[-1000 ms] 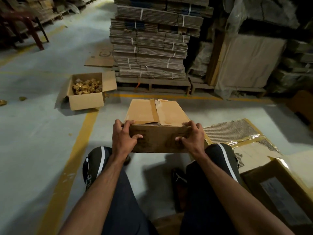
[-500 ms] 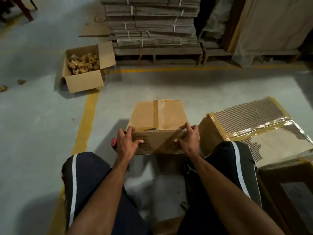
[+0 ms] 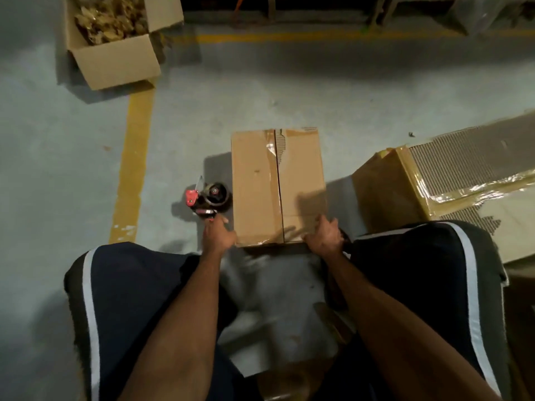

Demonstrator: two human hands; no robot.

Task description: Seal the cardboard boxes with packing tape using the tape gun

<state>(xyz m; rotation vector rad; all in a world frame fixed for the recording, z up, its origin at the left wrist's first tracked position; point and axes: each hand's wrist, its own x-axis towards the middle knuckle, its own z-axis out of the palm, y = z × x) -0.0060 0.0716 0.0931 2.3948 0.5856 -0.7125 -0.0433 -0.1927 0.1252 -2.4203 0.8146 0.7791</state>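
Beside box (image 3: 278, 186), left hand (image 3: 217, 235) seemingly touching tape gun (image 3: 209, 198).

An open brown cardboard carton (image 3: 115, 60) heaped with crumpled tan scraps (image 3: 108, 20) sits on the grey concrete floor (image 3: 58, 169), far ahead and left of the hands. A painted yellow floor line (image 3: 131, 172) runs from it toward the knees.
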